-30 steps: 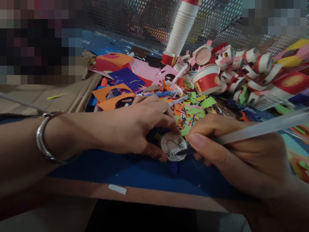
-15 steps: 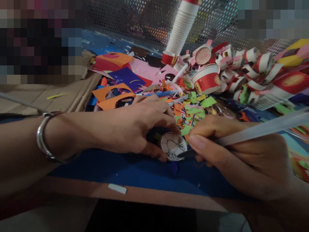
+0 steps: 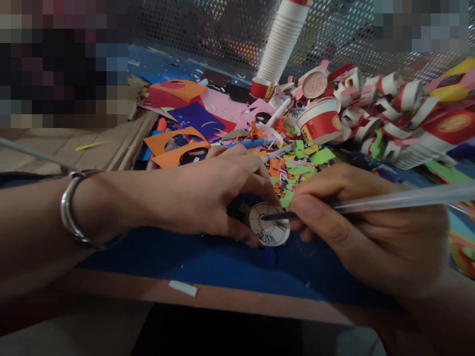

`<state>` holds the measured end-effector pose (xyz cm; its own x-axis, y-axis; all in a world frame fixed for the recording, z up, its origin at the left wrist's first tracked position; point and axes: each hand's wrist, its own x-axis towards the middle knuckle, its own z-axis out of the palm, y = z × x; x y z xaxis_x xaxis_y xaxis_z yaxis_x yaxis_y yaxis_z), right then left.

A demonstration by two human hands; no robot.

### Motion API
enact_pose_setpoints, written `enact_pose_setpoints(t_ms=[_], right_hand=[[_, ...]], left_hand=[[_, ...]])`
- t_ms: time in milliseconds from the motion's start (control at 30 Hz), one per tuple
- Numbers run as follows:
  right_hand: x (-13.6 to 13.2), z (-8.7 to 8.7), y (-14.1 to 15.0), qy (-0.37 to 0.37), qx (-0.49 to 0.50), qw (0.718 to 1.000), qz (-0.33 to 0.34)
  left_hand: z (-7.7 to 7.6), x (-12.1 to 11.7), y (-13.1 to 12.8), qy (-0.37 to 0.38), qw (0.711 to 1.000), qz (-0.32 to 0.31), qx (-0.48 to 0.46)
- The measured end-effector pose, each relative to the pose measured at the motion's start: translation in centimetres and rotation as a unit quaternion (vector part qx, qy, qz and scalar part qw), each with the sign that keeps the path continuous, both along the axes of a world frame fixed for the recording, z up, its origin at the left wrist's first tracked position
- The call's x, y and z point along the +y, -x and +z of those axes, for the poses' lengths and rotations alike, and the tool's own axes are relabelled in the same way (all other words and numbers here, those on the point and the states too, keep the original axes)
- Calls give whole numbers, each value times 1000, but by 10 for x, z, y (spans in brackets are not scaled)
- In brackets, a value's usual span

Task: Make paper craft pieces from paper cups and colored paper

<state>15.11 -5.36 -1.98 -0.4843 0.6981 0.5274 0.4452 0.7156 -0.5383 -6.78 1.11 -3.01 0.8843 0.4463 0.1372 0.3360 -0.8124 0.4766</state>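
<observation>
My left hand (image 3: 222,193) curves around a small round white disc (image 3: 268,231), its thumb at the near left edge and its fingers at the far side. Black lines on the disc form a ring with spokes, and dense strokes fill parts of its near and right side. In a writing grip, my right hand (image 3: 367,232) holds a pen (image 3: 393,199) with a pale translucent barrel. The pen's dark tip lies over the upper middle of the disc; whether it touches, I cannot tell. A dark blue scrap (image 3: 270,257) lies just below the disc.
Beyond my hands lie small paper scraps (image 3: 297,170), cut orange paper (image 3: 174,143) and a blue sheet (image 3: 196,120). A red-and-white paper cup (image 3: 321,121), cut cups (image 3: 389,109) and a tall cup stack (image 3: 282,44) stand farther back. Cardboard (image 3: 107,151) is at left.
The pen tip has moved from the lower part of the disc up and left to its upper middle. My right hand has risen slightly, while my left hand keeps its hold.
</observation>
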Motion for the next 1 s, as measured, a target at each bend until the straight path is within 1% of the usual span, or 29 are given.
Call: enact_pose_setpoints(t_ms=[67,200,300,467,633,800,1000], right_hand=[[1,-1,0,-5,-2,1000,-8],[1,-1,0,19,-11,1000,-13],[1,-1,2,26,-15,999,-14],[5,-1,5,12,-26,1000,1],[5,1,2,6,-39,999,10],[3,0,1,23,-30,999,4],[4,1,2,10,-39,999,31]], left_hand=[[0,0,0,-1,1000,1,-2],[1,0,-1,11,1000,2,7],[1,0,-1,16,1000,-5,-3],[0,0,-2,24,999,2,-23],[3,-2,-2,33,999,8,-11],[3,-2,-1,21,1000,-1,-4],[2,0,-1,15,1000,-12,6]])
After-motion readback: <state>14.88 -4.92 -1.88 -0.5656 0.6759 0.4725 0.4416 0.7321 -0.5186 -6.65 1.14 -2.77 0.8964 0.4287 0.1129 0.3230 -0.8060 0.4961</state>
